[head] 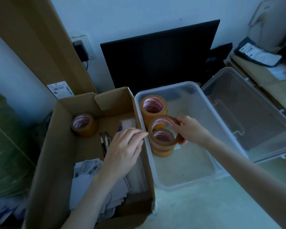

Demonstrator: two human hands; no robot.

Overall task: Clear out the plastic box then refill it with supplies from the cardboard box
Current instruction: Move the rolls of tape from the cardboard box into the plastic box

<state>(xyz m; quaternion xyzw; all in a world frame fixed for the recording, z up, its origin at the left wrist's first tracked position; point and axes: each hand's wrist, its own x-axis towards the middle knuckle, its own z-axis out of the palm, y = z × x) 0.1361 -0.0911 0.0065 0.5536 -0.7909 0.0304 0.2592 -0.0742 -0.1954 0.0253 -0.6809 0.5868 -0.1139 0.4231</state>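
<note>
Head view, right hand (pixel 191 129): we see it inside the plastic box (pixel 210 113), fingers curled round a tilted tape roll (pixel 165 125) held over a stack of tape rolls (pixel 163 142).
Far roll: we note another tape roll (pixel 153 107) standing in the box's far left corner, just beside the stack.
Left hand (pixel 124 151): we see it over the cardboard box (pixel 56 146), fingers relaxed and grasping nothing, tips near the plastic box's rim.
Cardboard box contents: we count one tape roll (pixel 84 124), pens (pixel 104 141) and paper slips (pixel 87 169).
Lid (pixel 254 113): clear, lying open to the right of the plastic box.
Behind: a dark monitor (pixel 158 57) against the wall.
</note>
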